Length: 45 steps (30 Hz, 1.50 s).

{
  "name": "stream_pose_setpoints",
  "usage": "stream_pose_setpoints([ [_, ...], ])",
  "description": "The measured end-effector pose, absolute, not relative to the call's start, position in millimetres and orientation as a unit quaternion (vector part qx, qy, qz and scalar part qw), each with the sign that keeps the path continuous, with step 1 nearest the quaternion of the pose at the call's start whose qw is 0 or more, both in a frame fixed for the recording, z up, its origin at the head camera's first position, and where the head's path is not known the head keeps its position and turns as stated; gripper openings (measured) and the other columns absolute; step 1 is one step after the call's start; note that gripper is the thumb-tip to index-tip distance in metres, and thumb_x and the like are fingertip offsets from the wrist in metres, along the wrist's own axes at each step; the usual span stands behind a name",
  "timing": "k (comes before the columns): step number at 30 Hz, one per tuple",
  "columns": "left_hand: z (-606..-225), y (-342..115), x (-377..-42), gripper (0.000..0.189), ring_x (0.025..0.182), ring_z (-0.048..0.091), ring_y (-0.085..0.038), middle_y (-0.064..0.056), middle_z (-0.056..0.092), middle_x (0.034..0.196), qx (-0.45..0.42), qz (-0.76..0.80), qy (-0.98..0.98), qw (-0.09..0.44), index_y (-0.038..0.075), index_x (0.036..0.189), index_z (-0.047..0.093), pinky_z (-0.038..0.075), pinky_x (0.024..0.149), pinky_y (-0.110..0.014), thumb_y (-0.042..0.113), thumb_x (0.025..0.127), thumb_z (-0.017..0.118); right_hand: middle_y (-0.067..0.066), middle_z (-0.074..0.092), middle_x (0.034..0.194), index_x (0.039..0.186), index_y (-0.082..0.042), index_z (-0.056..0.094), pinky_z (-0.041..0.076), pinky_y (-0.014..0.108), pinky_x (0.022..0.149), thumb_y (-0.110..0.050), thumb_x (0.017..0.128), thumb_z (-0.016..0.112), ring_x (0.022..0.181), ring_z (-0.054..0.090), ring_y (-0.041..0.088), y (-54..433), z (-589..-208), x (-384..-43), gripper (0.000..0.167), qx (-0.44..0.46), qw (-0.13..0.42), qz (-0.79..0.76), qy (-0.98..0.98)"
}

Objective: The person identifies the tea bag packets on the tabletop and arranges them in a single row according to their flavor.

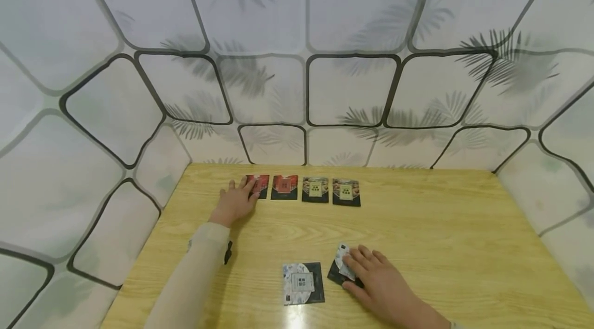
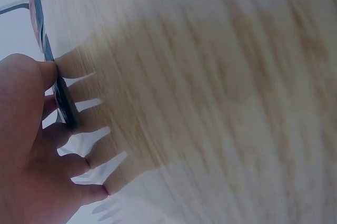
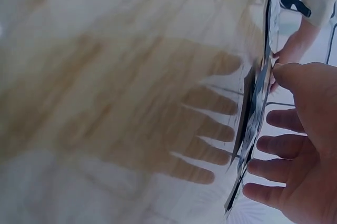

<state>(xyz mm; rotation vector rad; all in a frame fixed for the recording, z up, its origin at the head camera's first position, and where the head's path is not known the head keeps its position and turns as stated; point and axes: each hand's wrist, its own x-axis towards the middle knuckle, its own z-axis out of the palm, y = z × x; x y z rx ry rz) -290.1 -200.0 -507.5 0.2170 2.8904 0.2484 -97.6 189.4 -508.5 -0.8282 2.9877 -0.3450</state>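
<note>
My left hand rests with spread fingers on the leftmost red-and-black flat packet, covering part of it. In the left wrist view, the thumb and fingertips meet the table and the packet's edge. My right hand lies with fairly straight fingers over a white-and-black packet, which sits at a slant and is partly hidden. The right wrist view shows that packet edge-on beside the fingers. Left of it lies a second white-and-black packet, flat on the table.
Another red packet and two patterned packets with yellow labels continue the back row to the right. They lie on a wood-grain table. Patterned cloth walls rise behind and on both sides.
</note>
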Motion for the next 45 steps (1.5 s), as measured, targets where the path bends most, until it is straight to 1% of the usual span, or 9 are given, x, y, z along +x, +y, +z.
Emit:
stream_pose_setpoints([
  [7, -507, -199, -290, 0.061, 0.156, 0.017, -0.060, -0.022, 0.021, 0.174, 0.078, 0.083, 0.987, 0.110, 0.014, 0.169, 0.027, 0.021, 0.120, -0.081, 0.041, 0.115, 0.035, 0.014, 0.061, 0.153, 0.150, -0.012, 0.061, 0.047, 0.060, 0.114, -0.055, 0.107, 0.053, 0.141, 0.057, 0.039, 189, -512, -97, 0.061, -0.269, 0.011, -0.113, 0.956],
  [14, -508, -198, -291, 0.061, 0.156, 0.016, -0.060, -0.022, 0.021, 0.174, 0.075, 0.082, 0.988, 0.110, 0.015, 0.169, 0.026, 0.020, 0.120, -0.081, 0.041, 0.115, 0.034, 0.014, 0.061, 0.152, 0.148, -0.012, 0.063, 0.048, 0.059, 0.112, -0.053, 0.107, 0.054, 0.142, 0.057, 0.038, 188, -516, -98, 0.059, -0.272, 0.012, -0.114, 0.955],
  [20, -509, -199, -290, 0.061, 0.157, 0.016, -0.060, -0.022, 0.021, 0.174, 0.071, 0.085, 0.987, 0.113, 0.015, 0.170, 0.025, 0.019, 0.120, -0.081, 0.041, 0.115, 0.035, 0.015, 0.062, 0.151, 0.146, -0.012, 0.065, 0.047, 0.060, 0.113, -0.043, 0.107, 0.060, 0.143, 0.056, 0.040, 189, -517, -98, 0.051, -0.281, -0.001, -0.109, 0.954],
  [25, -508, -199, -289, 0.062, 0.157, 0.015, -0.060, -0.022, 0.019, 0.175, 0.071, 0.085, 0.987, 0.115, 0.015, 0.170, 0.024, 0.018, 0.121, -0.080, 0.041, 0.115, 0.034, 0.015, 0.061, 0.151, 0.145, -0.012, 0.066, 0.043, 0.062, 0.116, -0.034, 0.104, 0.065, 0.146, 0.051, 0.043, 192, -515, -102, 0.046, -0.270, 0.006, -0.098, 0.958],
  [31, -508, -199, -289, 0.062, 0.156, 0.016, -0.060, -0.022, 0.020, 0.174, 0.073, 0.081, 0.987, 0.115, 0.014, 0.170, 0.024, 0.020, 0.120, -0.080, 0.042, 0.115, 0.033, 0.017, 0.061, 0.152, 0.145, -0.011, 0.065, 0.043, 0.063, 0.117, -0.032, 0.105, 0.065, 0.146, 0.050, 0.044, 197, -514, -107, 0.046, -0.264, 0.017, -0.098, 0.959],
  [38, -508, -198, -290, 0.062, 0.156, 0.016, -0.060, -0.021, 0.019, 0.175, 0.071, 0.082, 0.987, 0.116, 0.014, 0.170, 0.023, 0.020, 0.120, -0.080, 0.043, 0.115, 0.033, 0.020, 0.057, 0.154, 0.148, -0.009, 0.062, 0.041, 0.064, 0.118, -0.032, 0.107, 0.061, 0.146, 0.050, 0.046, 204, -513, -115, 0.047, -0.271, 0.045, -0.148, 0.950],
  [41, -509, -198, -290, 0.062, 0.156, 0.017, -0.060, -0.021, 0.019, 0.175, 0.072, 0.083, 0.987, 0.116, 0.015, 0.170, 0.022, 0.020, 0.120, -0.080, 0.042, 0.115, 0.033, 0.021, 0.055, 0.156, 0.150, -0.008, 0.060, 0.039, 0.065, 0.119, -0.028, 0.107, 0.062, 0.147, 0.048, 0.047, 208, -511, -118, 0.047, -0.274, 0.050, -0.155, 0.948],
  [45, -509, -198, -289, 0.062, 0.156, 0.016, -0.060, -0.022, 0.019, 0.175, 0.072, 0.082, 0.987, 0.116, 0.014, 0.170, 0.023, 0.020, 0.120, -0.080, 0.041, 0.115, 0.033, 0.024, 0.055, 0.155, 0.148, -0.009, 0.062, 0.040, 0.066, 0.117, -0.020, 0.105, 0.065, 0.146, 0.048, 0.050, 211, -508, -122, 0.045, -0.275, 0.039, -0.146, 0.950],
])
